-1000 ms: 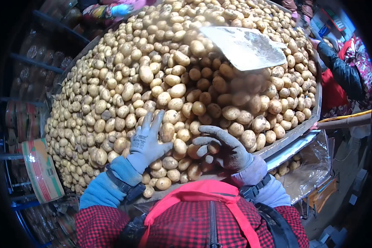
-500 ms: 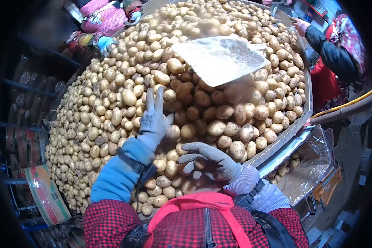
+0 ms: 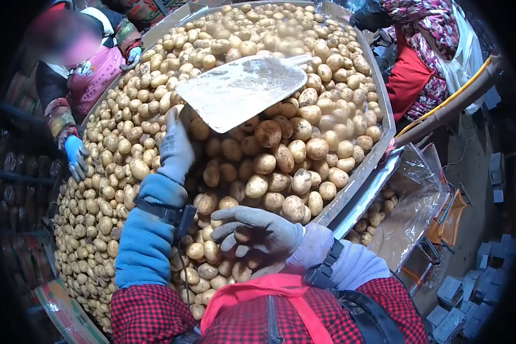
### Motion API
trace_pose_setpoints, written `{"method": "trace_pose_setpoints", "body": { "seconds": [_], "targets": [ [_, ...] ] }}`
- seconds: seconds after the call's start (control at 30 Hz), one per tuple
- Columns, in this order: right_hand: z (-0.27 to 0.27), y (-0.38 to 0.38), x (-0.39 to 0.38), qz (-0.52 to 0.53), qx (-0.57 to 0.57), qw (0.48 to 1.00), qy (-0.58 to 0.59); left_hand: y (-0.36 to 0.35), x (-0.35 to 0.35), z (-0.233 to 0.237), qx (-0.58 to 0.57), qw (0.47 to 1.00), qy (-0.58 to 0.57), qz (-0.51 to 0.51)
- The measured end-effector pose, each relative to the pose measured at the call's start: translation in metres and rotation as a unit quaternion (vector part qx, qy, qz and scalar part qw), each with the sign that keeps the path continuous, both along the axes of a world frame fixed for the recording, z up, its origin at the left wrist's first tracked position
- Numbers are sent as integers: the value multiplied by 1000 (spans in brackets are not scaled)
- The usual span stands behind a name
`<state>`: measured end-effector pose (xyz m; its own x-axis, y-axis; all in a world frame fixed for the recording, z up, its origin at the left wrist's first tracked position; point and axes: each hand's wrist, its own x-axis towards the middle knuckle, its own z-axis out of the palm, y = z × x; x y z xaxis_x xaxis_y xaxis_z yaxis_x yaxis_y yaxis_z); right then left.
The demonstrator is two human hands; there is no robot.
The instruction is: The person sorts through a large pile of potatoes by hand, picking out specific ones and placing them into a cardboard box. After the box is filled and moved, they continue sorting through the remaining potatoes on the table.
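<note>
A large heap of potatoes [image 3: 255,186] lies in front of me. My left hand [image 3: 176,150], in a grey glove, reaches onto the heap by the left corner of a white scoop [image 3: 241,89]. At least one finger is stretched forward beside a potato; the other fingers are partly hidden. My right hand [image 3: 264,229], also gloved, is curled above the near edge of the heap. Between its fingers and thumb shows a small potato [image 3: 242,234]. The scoop rests on the potatoes, its handle pointing to the upper right.
A raised metal rim [image 3: 389,109] borders the heap. To the right hangs a clear plastic bag [image 3: 410,183] near more potatoes. One co-worker's blue-gloved hand [image 3: 75,156] touches the left side; another person in a red apron [image 3: 407,80] stands at right. A cardboard box [image 3: 69,309] lies lower left.
My view has shifted, and the scoop appears further left. My left hand has reached further forward to the scoop's corner, its fingers less spread. My right hand stays curled around the small potato.
</note>
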<state>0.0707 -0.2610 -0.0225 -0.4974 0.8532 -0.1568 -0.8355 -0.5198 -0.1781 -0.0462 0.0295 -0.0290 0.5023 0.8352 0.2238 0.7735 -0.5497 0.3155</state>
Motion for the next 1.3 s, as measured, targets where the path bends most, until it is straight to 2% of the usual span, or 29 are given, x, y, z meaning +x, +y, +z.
{"method": "trace_pose_setpoints", "body": {
  "seconds": [0.03,0.13,0.2,0.23,0.27,0.3,0.33,0.37,0.43,0.47,0.5,0.57,0.6,0.7,0.73,0.77,0.8,0.83,0.9,0.93,0.97,1.03,1.07,1.1,1.17,1.2,1.27,1.3],
  "targets": [
    [3,-2,0,-7,3,1000,0,-1,-1,9,-3,996,92,5],
    [9,-6,2,-27,2,1000,-12,20,-19,2,68,990,116,-44],
    [5,-6,1,-38,10,999,-31,2,-27,38,112,984,78,-113],
    [6,-7,2,-40,-6,998,-46,0,-27,51,83,983,-63,-148],
    [3,-6,1,-44,11,998,-47,-9,-20,66,-92,975,-191,-67],
    [1,-6,1,-46,24,997,-50,-20,-11,76,-264,913,-311,20],
    [2,-7,0,-44,24,998,-49,-15,-2,80,-394,827,-395,66],
    [4,-7,0,-47,22,998,-47,-14,8,83,-482,773,-408,61],
    [5,-7,1,-58,19,997,-47,-22,29,84,-534,764,-360,36],
    [3,-7,1,-57,27,997,-38,-28,53,72,-559,681,-472,-14],
    [3,-7,1,-60,34,997,-28,-32,60,70,-536,712,-455,10],
    [3,-7,4,-48,31,997,-58,-51,82,71,-571,635,-519,-39],
    [3,-8,5,-56,27,996,-67,-47,92,65,-554,660,-503,-70],
    [-21,-5,1,-54,12,998,-43,-71,138,76,-567,649,-493,-120],
    [-29,-3,1,-43,9,999,-13,-74,158,70,-522,695,-480,-121],
    [-33,-3,3,-31,6,999,16,-72,176,60,-513,692,-485,-148],
    [-30,-5,5,-63,18,996,63,-73,192,55,-512,701,-471,-155],
    [-31,-6,6,-64,16,996,62,-75,205,50,-511,710,-457,-162],
    [-32,-6,4,-122,0,991,49,-86,222,51,-520,731,-417,-144],
    [-34,-11,-2,-217,140,960,-104,-97,224,49,-531,710,-438,-150],
    [-37,-9,0,-217,139,961,-104,-92,226,40,-532,709,-437,-149],
    [-46,0,3,-90,14,991,97,-73,226,18,-582,722,-338,-162],
    [-44,1,3,-90,11,991,102,-81,223,27,-594,696,-368,-166],
    [-46,0,1,-86,10,991,104,-84,224,27,-593,697,-369,-162],
    [-49,1,2,-65,5,981,185,-86,228,29,-592,689,-385,-163],
    [-48,1,3,-59,3,981,184,-84,230,31,-596,709,-345,-148],
    [-42,0,5,-97,13,991,96,-80,224,40,-587,733,-292,-183],
    [-28,-5,9,-106,6,994,-18,-74,218,47,-599,742,-241,-179]
  ]
}}
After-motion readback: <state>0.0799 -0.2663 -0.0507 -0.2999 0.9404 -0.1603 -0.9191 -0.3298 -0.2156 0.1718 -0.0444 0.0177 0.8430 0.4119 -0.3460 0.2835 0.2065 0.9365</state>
